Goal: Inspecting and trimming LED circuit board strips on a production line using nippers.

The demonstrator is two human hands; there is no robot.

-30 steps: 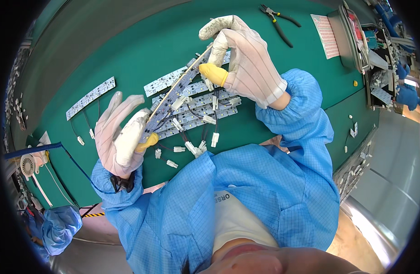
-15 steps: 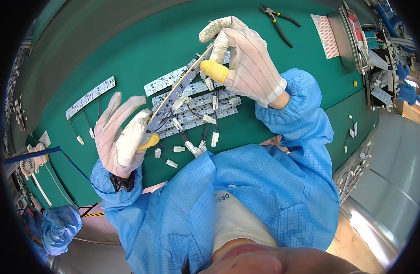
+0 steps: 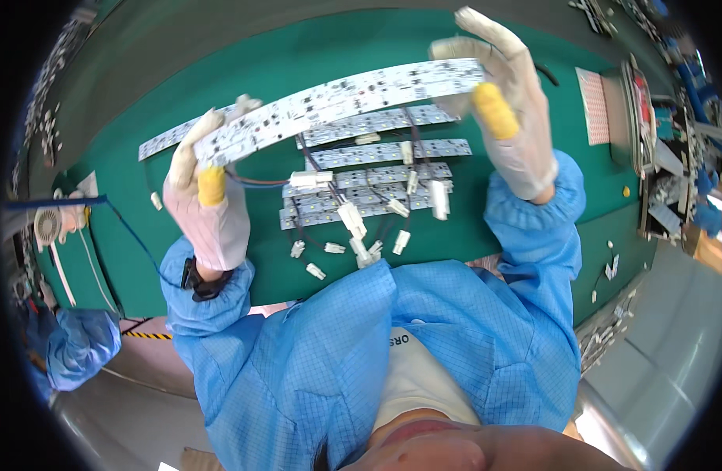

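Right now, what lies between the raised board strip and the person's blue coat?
Between the raised board strip and the blue coat, the head view shows other board strips on the green tabletop, and white connectors.

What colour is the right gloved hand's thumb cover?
Yellow, tubular thumb cover, clearest in the head view.

Bright light is flooding a green mat point(image 3: 337, 47), motion blur is softening the right hand point(image 3: 526, 141), fisheye distortion is curving edges.

Circuit strips point(image 3: 384, 151) on a green bench point(image 3: 471, 228) suggest an electronics workshop
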